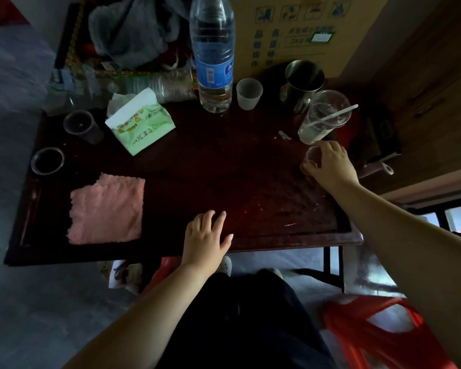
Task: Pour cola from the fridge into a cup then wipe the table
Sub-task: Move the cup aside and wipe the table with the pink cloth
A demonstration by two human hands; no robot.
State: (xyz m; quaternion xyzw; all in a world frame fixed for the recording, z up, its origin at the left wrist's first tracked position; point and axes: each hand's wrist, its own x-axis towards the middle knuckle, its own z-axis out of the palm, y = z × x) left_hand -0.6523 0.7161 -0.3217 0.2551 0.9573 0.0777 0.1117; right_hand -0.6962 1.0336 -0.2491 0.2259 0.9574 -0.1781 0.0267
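Observation:
My right hand (332, 163) is closed around a small clear plastic cup (312, 155) standing near the right edge of the dark red table (210, 177). My left hand (208, 238) rests flat on the table's front edge, fingers spread, holding nothing. A pink cloth (107, 209) lies flat on the table's left front part. No cola bottle is in view.
At the back stand a tall water bottle (213, 54), a small white cup (248, 94), a steel mug (304, 78) and a clear lidded cup with a straw (322, 118). A tissue pack (140, 123) and two dark cups (83, 126) (47, 161) sit on the left. Below right is a red stool (383, 331).

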